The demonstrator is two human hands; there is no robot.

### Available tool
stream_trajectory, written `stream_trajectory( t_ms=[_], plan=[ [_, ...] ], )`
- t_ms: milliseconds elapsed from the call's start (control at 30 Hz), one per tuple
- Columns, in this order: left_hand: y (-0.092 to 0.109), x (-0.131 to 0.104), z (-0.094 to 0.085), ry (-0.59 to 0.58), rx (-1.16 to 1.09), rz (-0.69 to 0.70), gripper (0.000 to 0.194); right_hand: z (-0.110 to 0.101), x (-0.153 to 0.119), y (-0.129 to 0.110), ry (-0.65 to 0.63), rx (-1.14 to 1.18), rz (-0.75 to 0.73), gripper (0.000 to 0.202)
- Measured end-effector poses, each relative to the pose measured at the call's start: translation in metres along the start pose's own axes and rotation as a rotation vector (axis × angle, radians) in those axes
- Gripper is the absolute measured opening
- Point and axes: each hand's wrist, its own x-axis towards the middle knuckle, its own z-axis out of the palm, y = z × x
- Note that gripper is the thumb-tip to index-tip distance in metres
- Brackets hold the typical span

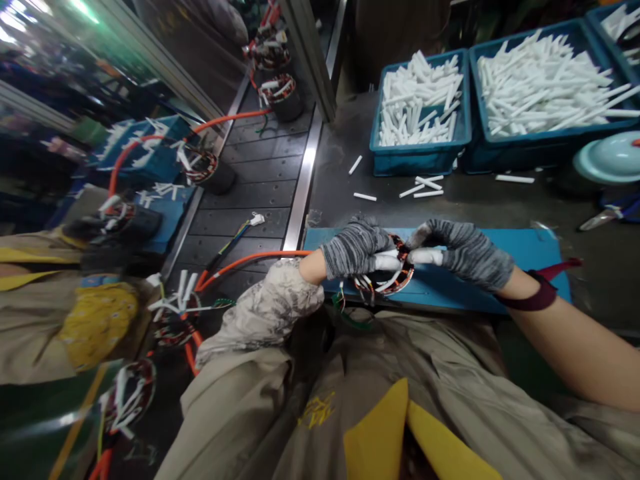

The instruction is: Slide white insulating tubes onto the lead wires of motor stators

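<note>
A motor stator [404, 279] with copper windings and white sleeves lies at the near edge of a blue mat [510, 257]. Over its left side, my left hand [357, 247], in a grey knitted glove with white fingertips, has its fingers closed on the stator's sleeved wires. My right hand [460, 250], gloved alike, pinches at the winding's upper right edge, thumb and forefinger close together. Whatever thin wire sits between those fingertips is mostly hidden. An orange cable [255, 257] runs from behind my left wrist towards the left.
Blue bins [420, 163] of white sleeves stand at the back right, with loose sleeves [427, 183] before them. Pliers [600, 219] and a pale blue lidded container [613, 160] lie right. Leftward, a slatted conveyor [270, 170] carries more stators [200, 167]; a co-worker [40, 300] sits beyond.
</note>
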Motion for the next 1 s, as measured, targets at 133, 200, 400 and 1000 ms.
stream_trajectory(
  t_ms=[133,200,400,1000],
  plan=[
    [0.007,0.010,0.007,0.037,0.037,0.018,0.043,0.004,0.002,-0.003,0.010,0.024,0.028,0.042],
    [0.012,0.010,0.008,0.043,0.117,-0.018,0.046,0.004,0.000,-0.005,0.013,0.009,0.023,0.041],
    [-0.017,-0.044,0.003,0.197,-0.042,0.074,0.084,0.010,-0.023,0.002,0.029,-0.215,-0.037,0.049],
    [0.029,-0.079,0.062,0.451,0.037,-0.367,0.084,-0.054,0.078,0.078,0.210,-1.090,0.058,0.036]
  ],
)
